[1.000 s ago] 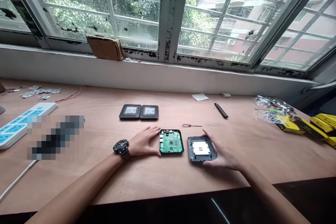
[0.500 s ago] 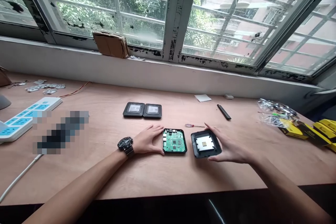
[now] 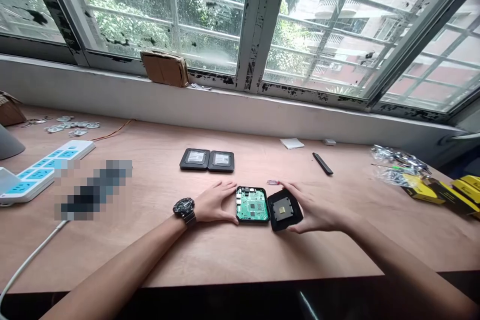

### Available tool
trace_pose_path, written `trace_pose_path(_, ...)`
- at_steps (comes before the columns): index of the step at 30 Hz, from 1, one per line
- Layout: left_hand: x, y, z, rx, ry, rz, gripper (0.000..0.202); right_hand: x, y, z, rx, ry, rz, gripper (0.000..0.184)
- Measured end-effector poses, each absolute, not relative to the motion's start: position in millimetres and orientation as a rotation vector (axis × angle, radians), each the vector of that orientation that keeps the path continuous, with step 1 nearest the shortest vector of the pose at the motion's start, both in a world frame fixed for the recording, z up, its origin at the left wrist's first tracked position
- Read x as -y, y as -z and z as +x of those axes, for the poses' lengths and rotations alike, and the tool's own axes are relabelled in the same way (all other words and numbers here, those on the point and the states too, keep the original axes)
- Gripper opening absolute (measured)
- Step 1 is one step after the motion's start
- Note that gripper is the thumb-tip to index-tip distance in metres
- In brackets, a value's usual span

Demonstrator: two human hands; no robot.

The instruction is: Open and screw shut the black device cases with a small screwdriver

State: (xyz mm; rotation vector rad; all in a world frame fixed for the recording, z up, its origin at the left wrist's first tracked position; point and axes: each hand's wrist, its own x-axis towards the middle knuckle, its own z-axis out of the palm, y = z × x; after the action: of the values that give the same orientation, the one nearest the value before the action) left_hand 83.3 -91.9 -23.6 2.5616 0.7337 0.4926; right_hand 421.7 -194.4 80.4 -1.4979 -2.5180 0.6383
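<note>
Low on the table stands a black square case base (image 3: 252, 204), face up, with a green circuit board inside. My left hand (image 3: 215, 203), with a black watch on its wrist, rests at the left side of this base. Its fingers are stretched out, and the thumb and fingertips reach the left corners. My right hand (image 3: 311, 208) grips a black square case cover (image 3: 276, 221) by its right side. The cover's inner face shows a metal plate with a small tan pad. It tilts, and its left edge is close to the base's right side; whether they touch I cannot tell.
Two black square pieces with white labels (image 3: 221, 159) lie behind. A small screwdriver (image 3: 273, 182) is partly hidden by my right hand. Further right lies a black strip (image 3: 322, 164), then yellow boxes (image 3: 423, 192). A power strip (image 3: 47, 170) lies at left, beside a blurred patch.
My right hand has brought the cover left, up to the base, and tilted it more. My left hand stays beside the base. The view has shifted slightly.
</note>
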Motion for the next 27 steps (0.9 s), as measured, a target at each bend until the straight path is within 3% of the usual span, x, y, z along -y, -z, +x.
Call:
trace_pose_path(5,93,20,84,-0.737,-0.469,2.565,0.112,188,-61,432,2.447,-0.583,-1.434,0.117)
trace_pose_path(11,91,25,84,-0.742,-0.469,2.565,0.113,188,-32,425,2.193,-0.616,-1.257,0.103)
trace_pose_path(17,90,25,80,-0.696,-0.496,2.561,0.109,168,0,401,1.825,-0.699,-1.149,0.100)
trace_pose_path(22,85,18,56,-0.817,-0.588,2.476,0.092,153,-32,373,1.923,-0.558,-1.155,0.085)
trace_pose_path(27,78,13,41,-0.909,-0.652,2.452,0.071,154,-64,325,2.365,-0.353,-1.253,0.087)
